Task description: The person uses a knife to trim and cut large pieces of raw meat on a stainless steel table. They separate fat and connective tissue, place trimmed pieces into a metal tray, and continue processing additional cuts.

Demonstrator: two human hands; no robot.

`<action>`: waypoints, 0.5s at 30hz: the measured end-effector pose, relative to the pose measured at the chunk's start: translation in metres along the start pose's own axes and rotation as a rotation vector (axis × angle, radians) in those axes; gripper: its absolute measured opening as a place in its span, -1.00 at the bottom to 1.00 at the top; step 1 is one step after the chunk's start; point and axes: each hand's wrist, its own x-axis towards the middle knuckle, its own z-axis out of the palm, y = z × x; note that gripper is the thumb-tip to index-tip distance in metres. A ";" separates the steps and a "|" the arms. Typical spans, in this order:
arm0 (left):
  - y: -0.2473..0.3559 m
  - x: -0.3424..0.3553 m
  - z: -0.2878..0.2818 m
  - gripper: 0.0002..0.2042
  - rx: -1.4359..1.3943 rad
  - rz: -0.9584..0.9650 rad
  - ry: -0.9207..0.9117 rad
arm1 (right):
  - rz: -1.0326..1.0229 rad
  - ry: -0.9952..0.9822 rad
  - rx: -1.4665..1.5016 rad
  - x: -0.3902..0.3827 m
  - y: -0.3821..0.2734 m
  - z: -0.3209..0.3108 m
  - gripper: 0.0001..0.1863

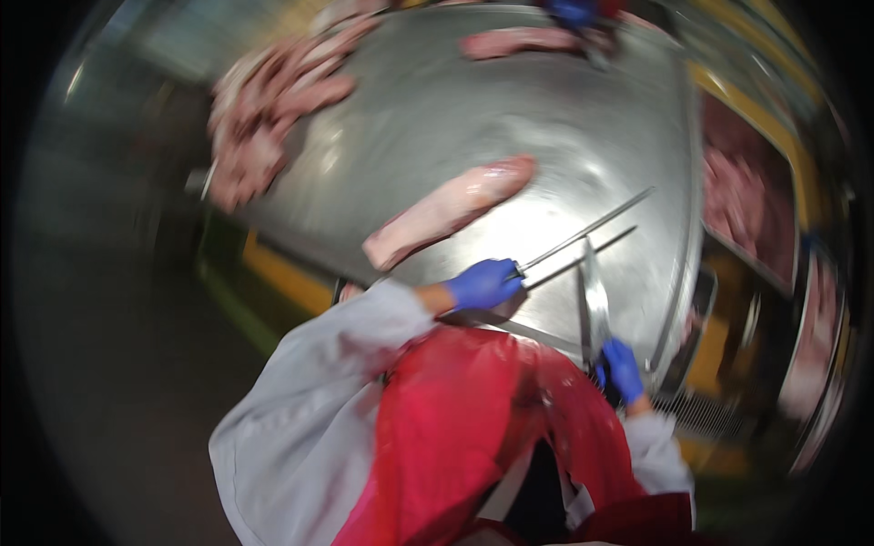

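Red, glossy apron (455,391); likely honing step.
Blue-gloved left hand (485,285) grips slim metal rod (587,229); blue-gloved right hand (623,369), silvery-bladed knife (597,300), contact unclear. Another stroke would need steady angling. Farther left, long pale-pink meat (448,211) on grey metal table (401,114).

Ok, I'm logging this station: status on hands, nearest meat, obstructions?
Left hand holding steel rod; right hand holding knife. Nearest meat piece untouched on metal table. Nothing covering it.

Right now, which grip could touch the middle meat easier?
Left, probably: the left grip is nearer the middle meat, though holding a metal rod. The right grip is farther, holding a knife.
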 end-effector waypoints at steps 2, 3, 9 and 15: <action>0.010 0.035 0.012 -0.73 -0.065 -0.128 0.063 | 0.003 0.171 0.063 -0.010 0.017 -0.009 -0.77; -0.014 0.063 0.042 -0.77 -0.163 -0.107 0.172 | 0.031 0.298 0.174 -0.007 0.016 -0.010 -0.78; 0.033 0.196 0.090 -0.65 -0.594 -0.156 0.323 | -0.043 0.522 0.141 0.056 -0.016 -0.050 -0.75; 0.013 0.155 0.069 -0.51 -0.384 0.126 0.328 | -0.112 0.746 -0.635 0.105 0.047 -0.120 -0.60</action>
